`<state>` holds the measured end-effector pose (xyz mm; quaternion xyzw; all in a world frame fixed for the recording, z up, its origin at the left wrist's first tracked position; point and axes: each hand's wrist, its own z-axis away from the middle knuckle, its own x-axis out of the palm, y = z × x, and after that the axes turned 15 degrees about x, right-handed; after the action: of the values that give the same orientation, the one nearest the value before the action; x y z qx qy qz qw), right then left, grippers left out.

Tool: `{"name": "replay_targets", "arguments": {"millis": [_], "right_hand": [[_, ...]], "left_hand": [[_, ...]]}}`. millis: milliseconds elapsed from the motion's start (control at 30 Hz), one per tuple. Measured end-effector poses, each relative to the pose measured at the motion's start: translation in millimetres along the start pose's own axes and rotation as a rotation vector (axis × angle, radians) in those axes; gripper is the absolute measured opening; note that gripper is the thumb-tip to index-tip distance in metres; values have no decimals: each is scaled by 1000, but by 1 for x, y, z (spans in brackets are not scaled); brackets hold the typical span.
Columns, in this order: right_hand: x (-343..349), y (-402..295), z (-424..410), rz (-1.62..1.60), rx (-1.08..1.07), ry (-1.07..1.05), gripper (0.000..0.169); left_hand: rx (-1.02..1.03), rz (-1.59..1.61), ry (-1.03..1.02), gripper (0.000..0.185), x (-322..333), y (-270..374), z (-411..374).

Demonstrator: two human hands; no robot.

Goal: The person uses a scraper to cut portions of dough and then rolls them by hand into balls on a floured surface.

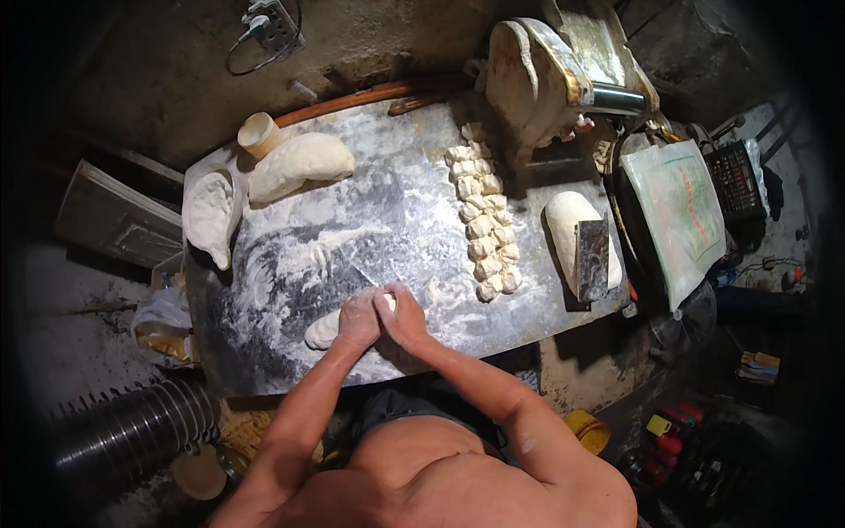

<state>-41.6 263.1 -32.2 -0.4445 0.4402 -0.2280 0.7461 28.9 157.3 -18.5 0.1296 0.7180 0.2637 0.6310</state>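
Note:
My left hand (360, 318) lies over a short, thick roll of dough (321, 331) near the front edge of a flour-dusted table (409, 231). One rounded end of the roll sticks out to the left. My right hand (403, 317) meets the left at the fingertips and curls around the roll's other end. The palms and fingers hide the middle of the roll. To the right of my hands, small portioned dough pieces (485, 231) stand close together in two columns.
At the back left are a large dough log (304, 165), a wooden cup (259, 134) and a scoop-shaped vessel of flour (210, 211). On the right, a rectangular metal blade (592, 259) rests against another dough mass (566, 214). A floury roller machine (528, 86) stands behind.

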Motion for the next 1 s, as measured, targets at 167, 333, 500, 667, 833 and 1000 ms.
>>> {"name": "replay_targets", "arguments": {"millis": [167, 333, 500, 667, 833, 1000], "right_hand": [[14, 10, -8, -61, 312, -58, 33], [21, 23, -12, 48, 331, -20, 29], [-26, -66, 8, -451, 348, -977, 17], [-44, -99, -59, -141, 238, -551, 13], [-125, -111, -231, -382, -20, 5, 29], [-132, -82, -329, 432, -560, 327, 31]], "left_hand": [[22, -193, -24, 27, 6, 17, 4], [-24, -252, -102, 22, 12, 12, 1], [-289, -191, -480, 29, -12, -20, -34], [-310, -169, -237, 44, -13, 3, -33], [-4, -332, 15, 69, 35, 55, 40], [5, -218, -208, 68, 12, 52, 51]]}}
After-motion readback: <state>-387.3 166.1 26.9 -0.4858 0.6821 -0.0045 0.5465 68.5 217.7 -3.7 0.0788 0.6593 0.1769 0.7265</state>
